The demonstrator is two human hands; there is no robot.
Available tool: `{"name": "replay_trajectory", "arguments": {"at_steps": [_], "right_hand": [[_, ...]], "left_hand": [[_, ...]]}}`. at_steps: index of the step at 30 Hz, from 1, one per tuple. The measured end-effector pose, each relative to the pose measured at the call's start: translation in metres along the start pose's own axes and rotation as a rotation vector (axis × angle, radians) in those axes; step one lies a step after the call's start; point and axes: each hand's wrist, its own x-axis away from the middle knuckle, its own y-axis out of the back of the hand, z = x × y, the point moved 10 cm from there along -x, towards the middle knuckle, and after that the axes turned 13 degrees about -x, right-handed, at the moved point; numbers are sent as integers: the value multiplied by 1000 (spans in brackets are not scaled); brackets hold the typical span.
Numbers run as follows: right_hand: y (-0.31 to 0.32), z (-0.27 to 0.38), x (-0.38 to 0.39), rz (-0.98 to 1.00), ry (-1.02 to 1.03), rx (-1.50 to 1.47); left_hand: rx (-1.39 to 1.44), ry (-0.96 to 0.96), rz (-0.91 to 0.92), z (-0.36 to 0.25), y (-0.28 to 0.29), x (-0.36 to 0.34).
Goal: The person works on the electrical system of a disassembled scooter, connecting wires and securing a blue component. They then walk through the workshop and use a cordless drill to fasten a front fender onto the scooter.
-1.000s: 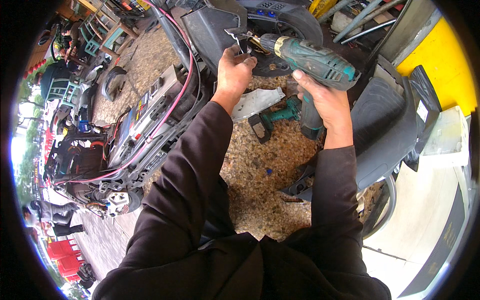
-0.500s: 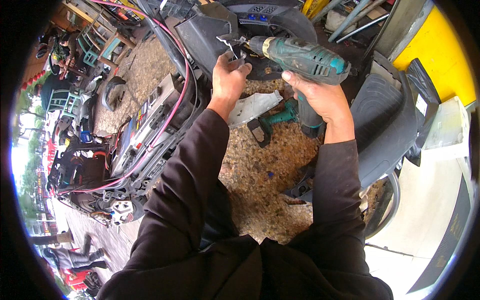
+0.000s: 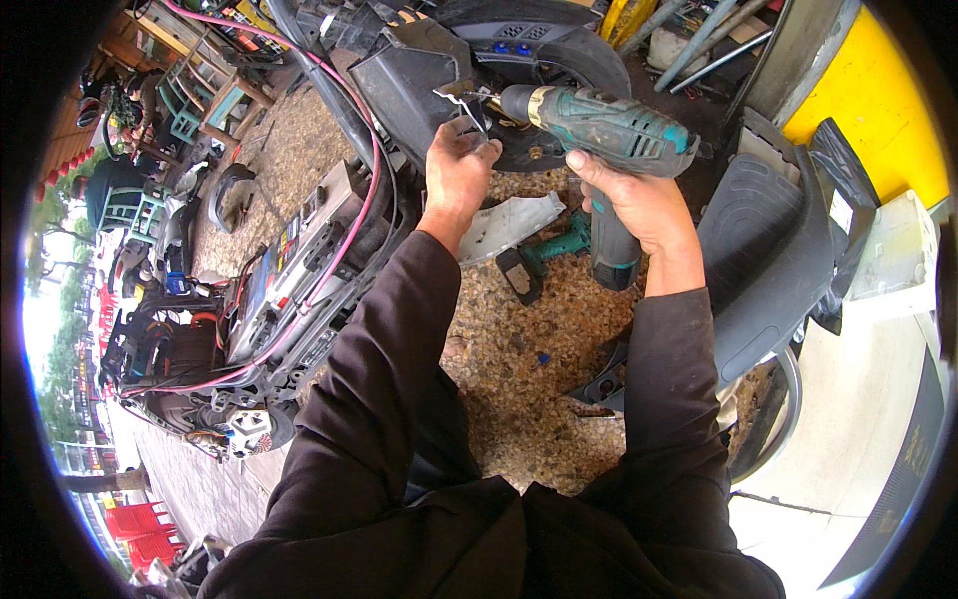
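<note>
My right hand (image 3: 639, 205) is wrapped round the grip of a teal and black cordless drill (image 3: 619, 135), whose chuck points left toward my left hand (image 3: 461, 175). The fingers of that hand are closed in a pinch on a thin, pale, bent strip (image 3: 461, 103). The drill's tip is close to the strip; I cannot make out whether they touch. Just beyond lies a black plastic panel (image 3: 414, 80). Below the hands, a second teal cordless drill (image 3: 544, 255) lies on the pebbled floor beside a grey-white plastic piece (image 3: 514, 225).
A stripped scooter frame (image 3: 309, 270) with a pink cable stands on my left. On the right are a dark grey plastic panel (image 3: 768, 240) and a large white panel (image 3: 858, 429). Metal pipes (image 3: 714, 45) lie at the far right. Red stools (image 3: 140, 529) show at lower left.
The drill's body and grip have tilted slightly, and more of its base shows. My left hand keeps its pinch. A person walking at lower left has gone from view.
</note>
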Motion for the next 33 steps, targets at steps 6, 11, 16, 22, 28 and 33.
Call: {"name": "replay_trajectory", "arguments": {"at_steps": [6, 11, 16, 22, 28, 33], "right_hand": [[1, 1, 2, 26, 6, 0], [2, 0, 5, 23, -18, 14], [2, 4, 12, -5, 17, -26], [7, 5, 15, 8, 20, -15], [12, 6, 18, 34, 23, -41], [28, 7, 25, 38, -20, -45]], "left_hand": [[46, 80, -36, 5, 1, -4], [126, 135, -24, 2, -4, -8], [177, 181, -59, 5, -4, -13], [161, 151, -105, 3, -8, -12], [98, 51, -194, -1, -8, -8], [219, -9, -243, 1, -2, -5]]}}
